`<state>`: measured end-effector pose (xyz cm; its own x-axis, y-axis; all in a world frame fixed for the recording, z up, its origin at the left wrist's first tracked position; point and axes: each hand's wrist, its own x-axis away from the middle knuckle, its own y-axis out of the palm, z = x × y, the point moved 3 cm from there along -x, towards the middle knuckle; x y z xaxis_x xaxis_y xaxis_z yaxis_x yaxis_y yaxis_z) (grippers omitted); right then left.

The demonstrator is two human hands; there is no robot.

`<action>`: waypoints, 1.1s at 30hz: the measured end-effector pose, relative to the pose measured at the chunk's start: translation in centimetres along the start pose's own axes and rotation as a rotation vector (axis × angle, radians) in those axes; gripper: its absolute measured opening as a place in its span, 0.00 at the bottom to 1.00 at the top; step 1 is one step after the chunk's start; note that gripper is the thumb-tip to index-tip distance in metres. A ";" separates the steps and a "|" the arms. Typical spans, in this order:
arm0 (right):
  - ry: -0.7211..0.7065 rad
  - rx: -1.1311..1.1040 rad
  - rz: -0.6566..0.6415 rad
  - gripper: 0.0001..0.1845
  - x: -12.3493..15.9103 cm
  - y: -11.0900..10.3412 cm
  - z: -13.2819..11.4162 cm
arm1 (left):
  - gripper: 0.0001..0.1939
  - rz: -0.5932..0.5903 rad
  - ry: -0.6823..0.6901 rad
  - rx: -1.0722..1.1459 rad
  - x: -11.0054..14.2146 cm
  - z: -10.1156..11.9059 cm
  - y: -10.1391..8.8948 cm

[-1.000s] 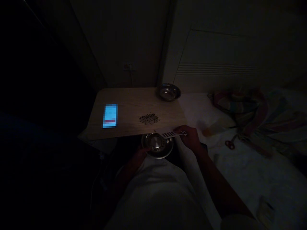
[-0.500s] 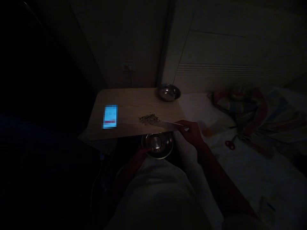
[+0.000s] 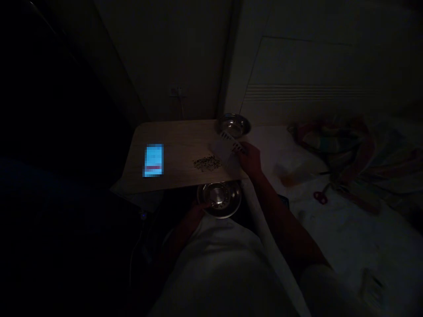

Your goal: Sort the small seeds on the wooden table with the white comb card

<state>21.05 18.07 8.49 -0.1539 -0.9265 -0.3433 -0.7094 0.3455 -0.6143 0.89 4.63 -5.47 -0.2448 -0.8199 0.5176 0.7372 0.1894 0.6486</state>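
My left hand (image 3: 199, 209) grips the rim of a shiny metal bowl (image 3: 234, 207) just below the table's front edge; small bits lie inside it. In my right hand (image 3: 250, 159) is a thin pale sheet (image 3: 222, 147) with a row of dark slots or marks along its upper edge; its exact kind is too dim to tell. The sheet is tilted above the wooden tabletop (image 3: 178, 136), right beside a pile of small dark bits (image 3: 207, 164), possibly seeds. Behind the sheet, a second metal bowl (image 3: 234, 125) stands at the table's back right corner.
A lit phone (image 3: 153, 160) lies on the table's left side. To the right, a white-covered surface (image 3: 333, 246) carries red-handled scissors (image 3: 320, 197) and a crumpled multicoloured cloth or bag (image 3: 333, 143). A wall socket (image 3: 177, 91) with a cable is behind the table. The room is very dark.
My right hand has moved up and left, and the sheet has gone from lying low beside the dark bits to being raised and tilted. My left hand still holds the bowl.
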 end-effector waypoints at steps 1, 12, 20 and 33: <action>0.027 0.016 0.011 0.18 -0.4 0.0 0.7 | 0.31 0.004 -0.008 0.000 -0.1 -0.1 -0.1; 0.285 0.015 0.028 0.21 -0.3 1.4 5.7 | 0.20 0.039 0.054 -0.131 1.3 1.0 0.3; 0.228 -0.016 0.002 0.21 -0.3 3.0 5.0 | 0.21 -0.003 0.051 -0.127 0.9 1.0 1.1; 0.164 -0.153 -0.019 0.20 -0.7 4.4 2.8 | 0.27 -0.007 0.018 -0.065 0.3 0.4 0.7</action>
<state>19.94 20.61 4.06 -0.2409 -0.9487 -0.2049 -0.8076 0.3130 -0.4999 1.05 4.73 -4.62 -0.2390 -0.8310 0.5022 0.7752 0.1482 0.6141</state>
